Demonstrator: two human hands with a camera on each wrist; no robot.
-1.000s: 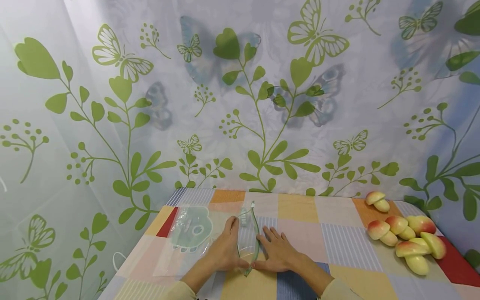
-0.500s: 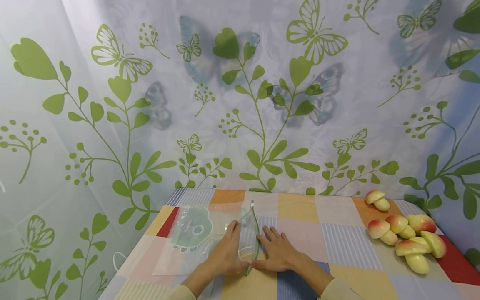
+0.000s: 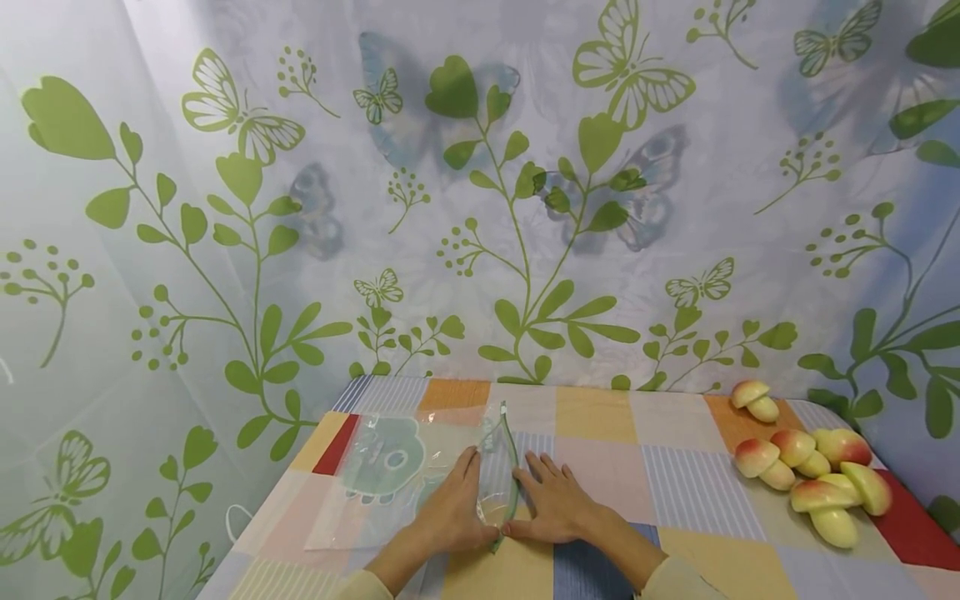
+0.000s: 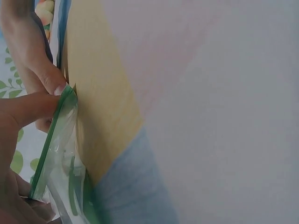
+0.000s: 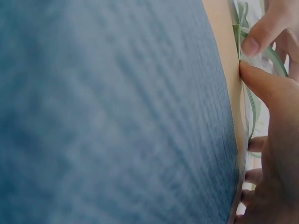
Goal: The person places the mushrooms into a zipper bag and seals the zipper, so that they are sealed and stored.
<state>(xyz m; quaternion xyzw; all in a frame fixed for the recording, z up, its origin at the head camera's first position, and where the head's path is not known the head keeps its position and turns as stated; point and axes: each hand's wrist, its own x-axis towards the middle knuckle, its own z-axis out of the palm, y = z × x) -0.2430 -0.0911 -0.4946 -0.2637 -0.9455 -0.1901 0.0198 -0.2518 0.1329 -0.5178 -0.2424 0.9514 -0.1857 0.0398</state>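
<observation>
A clear zip bag (image 3: pixel 386 458) with a pale green cartoon print lies flat on the patchwork tablecloth, its mouth towards the right. The green zip edge (image 3: pixel 513 471) bows apart, so the mouth stands open between the hands. My left hand (image 3: pixel 450 508) holds the left lip of the mouth, thumb at the near corner; the left wrist view shows the green strip (image 4: pixel 50 137) between thumb and fingers. Fingers spread on the cloth, my right hand (image 3: pixel 558 504) rests beside the other lip. Its thumb (image 5: pixel 261 81) touches the near corner by the left thumb (image 5: pixel 261 35).
Several red-and-yellow toy mushrooms (image 3: pixel 832 500) lie grouped at the table's right, and a single mushroom (image 3: pixel 753 402) sits farther back. A patterned curtain (image 3: pixel 480 208) hangs behind the table. A white cord loop (image 3: pixel 238 521) shows past the left edge.
My left hand has shifted slightly towards me, and the bag's mouth looks a little narrower. My right hand stays in place.
</observation>
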